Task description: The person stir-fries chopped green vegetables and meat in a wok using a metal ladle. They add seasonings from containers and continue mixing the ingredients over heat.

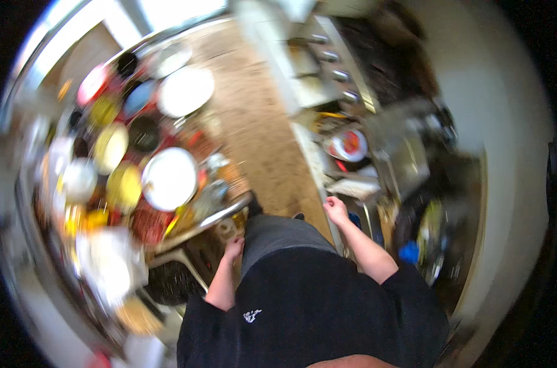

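My left hand (234, 247) hangs beside my left thigh, below the metal-edged corner of a crowded table (225, 215). Nothing shows in it, but blur hides how its fingers lie. On the other side, my right hand (336, 211) is held out by the edge of the kitchen counter (311, 154), its fingers curled in and no object visible in them. A white slab-like item (355, 186) lies on the counter just beyond that hand. Close to the table's near corner is a large white plate (170, 179).
Bowls and plates crowd the table, including a yellow bowl (124, 186) and another white plate (186, 91). A chair (175, 276) stands at the left. A stove (365, 60) and a bowl with red contents (349, 144) line the right. Brown floor (260, 133) runs between.
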Demonstrator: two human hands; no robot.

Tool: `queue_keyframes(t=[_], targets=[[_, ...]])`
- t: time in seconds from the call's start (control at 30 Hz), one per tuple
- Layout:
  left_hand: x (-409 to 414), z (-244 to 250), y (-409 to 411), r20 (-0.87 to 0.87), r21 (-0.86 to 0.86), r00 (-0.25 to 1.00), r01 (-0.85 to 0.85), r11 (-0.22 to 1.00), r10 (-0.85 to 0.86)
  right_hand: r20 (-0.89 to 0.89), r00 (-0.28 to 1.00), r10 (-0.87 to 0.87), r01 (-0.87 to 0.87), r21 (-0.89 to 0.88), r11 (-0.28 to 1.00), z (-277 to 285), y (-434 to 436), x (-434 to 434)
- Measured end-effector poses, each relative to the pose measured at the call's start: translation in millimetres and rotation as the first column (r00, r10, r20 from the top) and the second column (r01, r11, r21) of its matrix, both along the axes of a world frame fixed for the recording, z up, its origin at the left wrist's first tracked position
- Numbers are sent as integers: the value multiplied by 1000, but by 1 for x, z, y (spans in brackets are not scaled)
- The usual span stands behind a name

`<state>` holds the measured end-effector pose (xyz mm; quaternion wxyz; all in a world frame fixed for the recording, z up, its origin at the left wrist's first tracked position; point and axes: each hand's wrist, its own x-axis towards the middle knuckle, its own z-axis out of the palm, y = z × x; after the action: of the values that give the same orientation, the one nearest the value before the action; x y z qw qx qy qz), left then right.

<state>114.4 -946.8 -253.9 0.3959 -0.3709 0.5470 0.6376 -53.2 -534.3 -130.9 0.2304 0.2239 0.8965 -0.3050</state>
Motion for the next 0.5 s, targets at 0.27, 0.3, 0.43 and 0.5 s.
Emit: queue_keyframes(t=[0.27, 0.3, 0.43, 0.5], targets=[[-27, -49, 29, 60, 60, 946, 316, 947, -319, 164, -7, -986, 876, -475, -85, 86, 234, 214], [-27, -94, 5, 27, 124, 973, 226, 966, -231, 286, -85, -954, 860, -462, -215, 76, 228, 249], [-56, -89, 17, -182, -170, 465, 853, 493, -867, 346, -507, -789, 486, -641, -594, 77, 235, 327], [-46, -73, 39, -121, -214, 403, 882, 420, -907, 387, -662, -642, 175, -753, -634, 54, 275, 369]])
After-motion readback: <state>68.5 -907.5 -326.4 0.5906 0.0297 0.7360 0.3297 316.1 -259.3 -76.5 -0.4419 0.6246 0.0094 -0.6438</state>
